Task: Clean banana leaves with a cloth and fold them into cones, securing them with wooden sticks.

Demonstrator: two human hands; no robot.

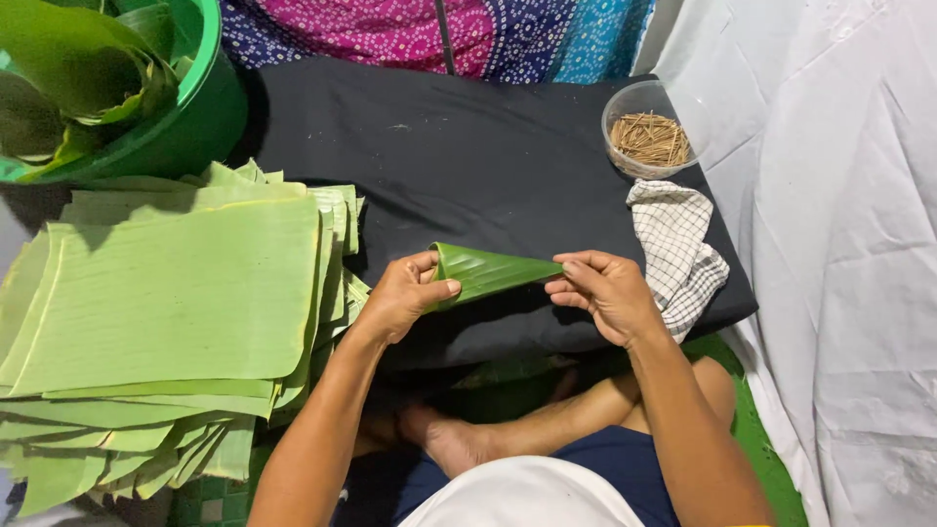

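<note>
Head view shows my left hand [402, 296] pinching the wide, open end of a rolled banana-leaf cone [485, 271], thumb on top, fingers beneath. My right hand [607, 292] grips the narrow tip between thumb and fingers. The cone lies between both hands above the black cloth [459, 146], its long axis running left to right, tapering toward my right. Just left lies the stack of cut banana leaves [166, 293]; the plastic bowl of wooden picks [648, 132] sits beyond my right hand, nearer that side.
</note>
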